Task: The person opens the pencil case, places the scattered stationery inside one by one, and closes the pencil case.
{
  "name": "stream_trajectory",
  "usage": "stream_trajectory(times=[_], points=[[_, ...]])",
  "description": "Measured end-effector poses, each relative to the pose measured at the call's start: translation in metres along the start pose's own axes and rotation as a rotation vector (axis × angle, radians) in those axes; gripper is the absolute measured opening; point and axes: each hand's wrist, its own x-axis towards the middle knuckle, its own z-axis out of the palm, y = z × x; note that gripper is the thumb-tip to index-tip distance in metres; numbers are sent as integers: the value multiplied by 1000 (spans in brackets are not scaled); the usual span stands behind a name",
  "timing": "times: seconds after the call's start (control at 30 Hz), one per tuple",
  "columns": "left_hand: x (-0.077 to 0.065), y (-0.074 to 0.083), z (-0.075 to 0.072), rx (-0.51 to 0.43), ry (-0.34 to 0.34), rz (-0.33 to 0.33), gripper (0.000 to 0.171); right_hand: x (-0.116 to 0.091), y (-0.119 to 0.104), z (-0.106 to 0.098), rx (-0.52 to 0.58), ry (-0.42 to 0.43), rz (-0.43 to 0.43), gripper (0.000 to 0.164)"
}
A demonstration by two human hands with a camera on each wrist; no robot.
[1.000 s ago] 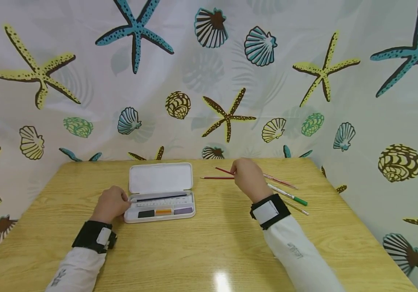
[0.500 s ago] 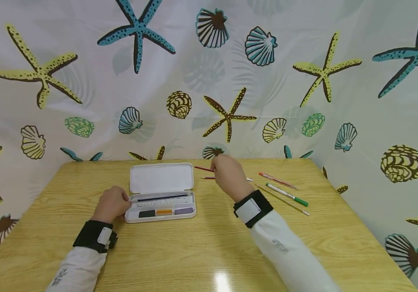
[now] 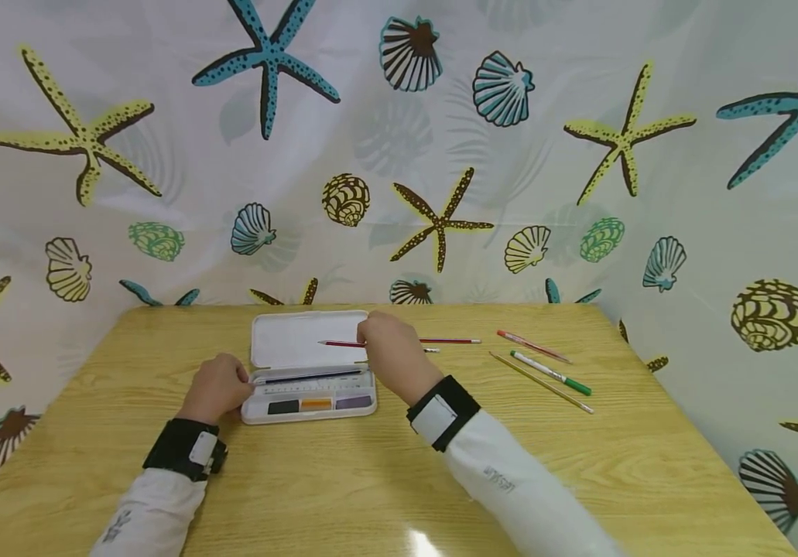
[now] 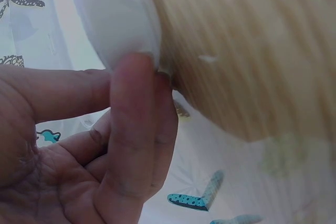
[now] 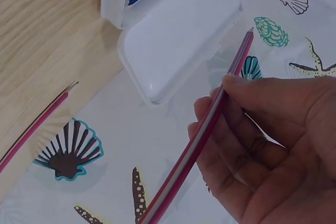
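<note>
The white pencil case (image 3: pixel 252 415) lies with its lid (image 3: pixel 308 334) flipped back. My left hand (image 3: pixel 214 388) is at its left end, where thumb and finger pinch the white case wall (image 4: pixel 121 17) in the left wrist view. Inside are a dark slim pencil (image 3: pixel 311 377), a clear ruler (image 3: pixel 315 387) and dark, orange (image 3: pixel 316 404) and purple blocks. Over the lid's right side, my right hand (image 3: pixel 399 357) pinches a red striped pencil (image 5: pixel 195 142), its sharpened tip pointing left. Behind that hand, a second red pencil (image 3: pixel 450 340) lies on the table.
Farther right on the wooden table (image 3: pixel 371 480) lie a red-orange pen (image 3: pixel 533 346), a green-and-white marker (image 3: pixel 550 372) and a yellowish pencil (image 3: pixel 541 382). A patterned cloth (image 3: pixel 343 263) with starfish and shells hangs along the table's back and right side.
My right hand has carried the red pencil leftward from among the loose pencils to above the open lid. The left hand has stayed at the case's left end.
</note>
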Motion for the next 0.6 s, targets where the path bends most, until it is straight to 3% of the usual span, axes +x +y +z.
stream_trajectory(times=[0.6], points=[[2, 1, -1, -2, -15, -16, 13, 14, -38, 31, -56, -60, -103, 13]])
